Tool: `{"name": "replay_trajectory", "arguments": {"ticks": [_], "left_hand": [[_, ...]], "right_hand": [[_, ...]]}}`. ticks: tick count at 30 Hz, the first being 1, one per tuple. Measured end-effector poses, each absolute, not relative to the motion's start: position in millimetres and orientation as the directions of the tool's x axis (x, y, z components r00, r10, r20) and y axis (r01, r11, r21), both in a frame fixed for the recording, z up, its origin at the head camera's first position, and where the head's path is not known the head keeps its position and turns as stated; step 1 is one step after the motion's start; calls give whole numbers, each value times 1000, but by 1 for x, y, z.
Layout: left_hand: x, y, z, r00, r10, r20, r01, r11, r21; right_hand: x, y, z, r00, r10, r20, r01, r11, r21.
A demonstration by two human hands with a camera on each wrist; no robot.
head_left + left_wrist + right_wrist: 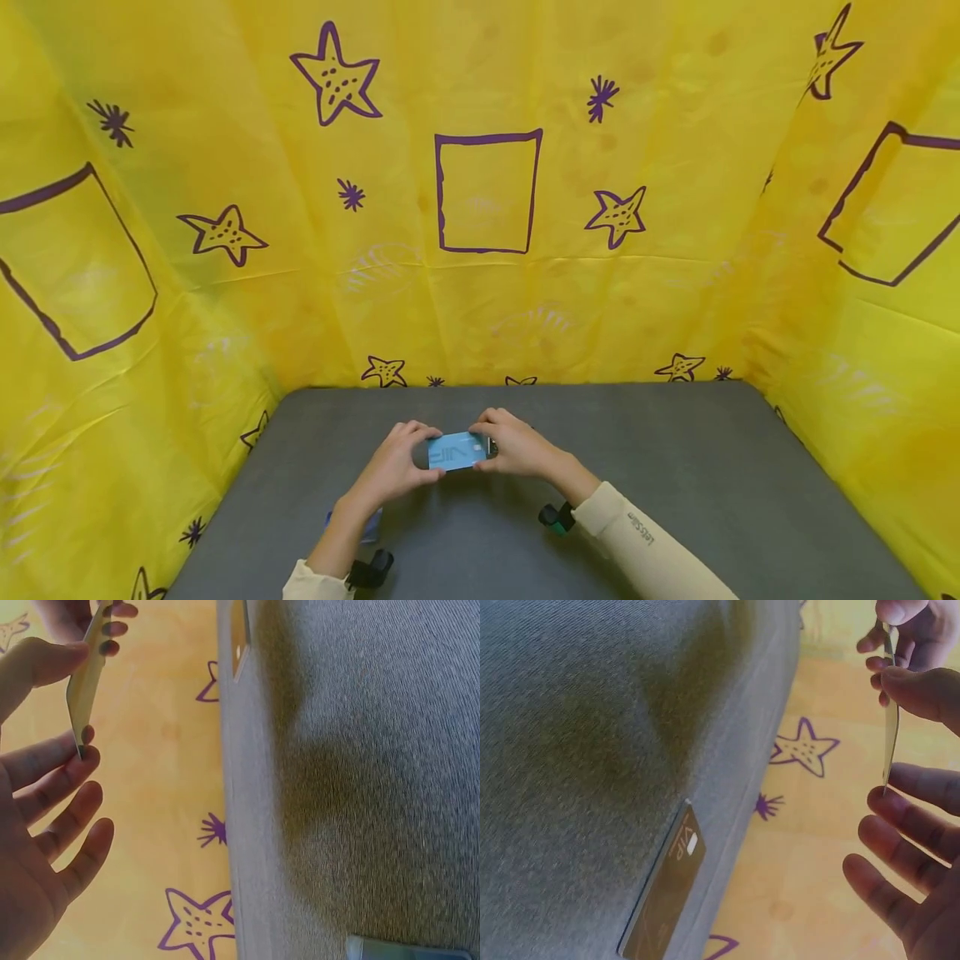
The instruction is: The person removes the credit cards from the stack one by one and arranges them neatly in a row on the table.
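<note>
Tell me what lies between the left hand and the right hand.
A thin light-blue rectangular card spans the gap between the left hand and the right hand; the head view shows both pinching it.

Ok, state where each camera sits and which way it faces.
Head: on the head, facing forward and down at the blue card; left hand, right hand and forearms show.
Left wrist: on that wrist, facing the blue card and yellow cloth; both hands show.
Right wrist: on that wrist, facing the blue card and, on the table, a brown card; both hands show.
Shared: both wrist views show the blue card nearly edge-on.
</note>
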State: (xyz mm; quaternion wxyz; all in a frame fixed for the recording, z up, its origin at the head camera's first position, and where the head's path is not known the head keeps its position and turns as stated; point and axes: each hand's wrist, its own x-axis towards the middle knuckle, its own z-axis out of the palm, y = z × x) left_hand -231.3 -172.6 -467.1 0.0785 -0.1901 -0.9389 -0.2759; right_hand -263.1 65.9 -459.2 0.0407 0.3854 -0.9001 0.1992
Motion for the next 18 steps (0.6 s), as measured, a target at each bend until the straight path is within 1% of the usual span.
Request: {"name": "replay_trajectory", "arguments": {"ticks": [4, 11, 18], "left_hand": [[-228, -178, -467, -927, 294, 235, 374, 782, 499], [-225, -186, -468, -935, 299, 190, 354, 791, 499], [-219, -194, -472, -945, 280, 167, 326, 793, 515]], "right_hand": [[-263, 59, -461, -690, -690, 221, -720, 621, -309], [-259, 52, -462, -704, -685, 186, -701, 628, -338], [-257, 43, -467, -708, -692, 143, -693, 639, -334]]}}
